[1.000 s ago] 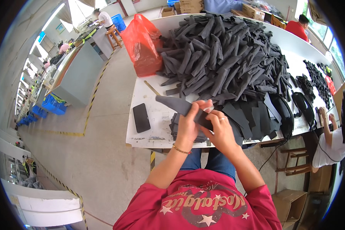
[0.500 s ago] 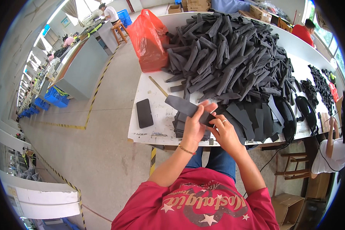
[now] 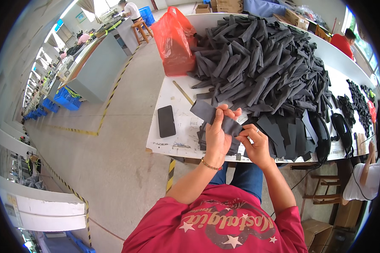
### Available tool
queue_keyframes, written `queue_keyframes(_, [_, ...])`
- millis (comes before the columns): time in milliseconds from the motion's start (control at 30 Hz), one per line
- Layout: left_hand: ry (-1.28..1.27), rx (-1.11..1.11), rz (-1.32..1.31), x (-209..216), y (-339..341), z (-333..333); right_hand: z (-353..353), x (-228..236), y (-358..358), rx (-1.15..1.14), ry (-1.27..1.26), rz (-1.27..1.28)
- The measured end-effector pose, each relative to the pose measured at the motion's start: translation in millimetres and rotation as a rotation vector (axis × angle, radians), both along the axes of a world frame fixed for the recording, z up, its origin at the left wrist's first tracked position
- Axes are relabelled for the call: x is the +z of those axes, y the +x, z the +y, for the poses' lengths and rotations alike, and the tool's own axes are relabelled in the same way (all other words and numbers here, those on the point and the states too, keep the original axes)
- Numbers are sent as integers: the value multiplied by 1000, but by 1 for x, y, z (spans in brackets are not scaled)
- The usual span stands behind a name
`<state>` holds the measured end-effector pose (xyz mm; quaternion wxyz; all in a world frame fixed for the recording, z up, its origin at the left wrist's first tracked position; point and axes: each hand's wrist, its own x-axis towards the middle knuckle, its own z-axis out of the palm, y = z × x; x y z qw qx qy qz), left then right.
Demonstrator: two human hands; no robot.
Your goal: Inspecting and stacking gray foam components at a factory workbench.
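A dark grey fabric strip (image 3: 203, 111) stretches between my two hands above the near edge of the table. My left hand (image 3: 217, 141) grips it near the middle, thumb on top and fingers behind. The strip's right end is pinched between thumb and fingers of my right hand (image 3: 258, 145), which wears a ring. Below my hands lies a small stack of similar dark pieces (image 3: 203, 138), partly hidden by my left hand. Beyond rises a large heap of folded dark grey fabric pieces (image 3: 266, 63). Flat dark pieces (image 3: 289, 137) are spread right of my right hand.
A black phone (image 3: 166, 122) and a thin yellowish stick (image 3: 183, 92) lie on the white table (image 3: 156, 143). A red plastic bag (image 3: 174, 46) stands at the far left corner. Black curved items (image 3: 321, 135) sit at right, near a co-worker's arm (image 3: 370, 154).
My right hand has shifted slightly right and down along with the strip's end. The strip stays in both hands, and the whole view has shifted a little.
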<state>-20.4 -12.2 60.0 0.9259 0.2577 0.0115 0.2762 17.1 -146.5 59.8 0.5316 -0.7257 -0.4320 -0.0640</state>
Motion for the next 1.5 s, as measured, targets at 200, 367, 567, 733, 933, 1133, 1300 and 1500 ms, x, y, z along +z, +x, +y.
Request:
queue_keyframes(200, [-14, 32, 62, -7, 0, -4, 5, -4, -1, -8, -8, 43])
queue_keyframes(367, [-43, 31, 57, -7, -2, -8, 7, -5, -2, -15, -2, 40])
queue_keyframes(567, [-46, 27, 39, -9, -1, -7, 10, -4, 0, -3, -26, 51])
queue_keyframes(733, [-73, 34, 38, -13, 0, -8, 12, -4, 0, 3, -38, 30])
queue_keyframes(933, [-101, 28, 63, -15, 3, -1, 16, -3, -2, 3, -22, 60])
queue_keyframes(1133, [-17, 78, 18, -10, 8, 7, 43, -27, -12, -115, 376, 569])
queue_keyframes(1300, [34, 10, -35, -14, 4, 19, 27, -21, -18, -195, 339, 417])
queue_keyframes(1500, [-4, -4, -1, -10, -5, 23, 31, -2, -14, -262, 167, 193])
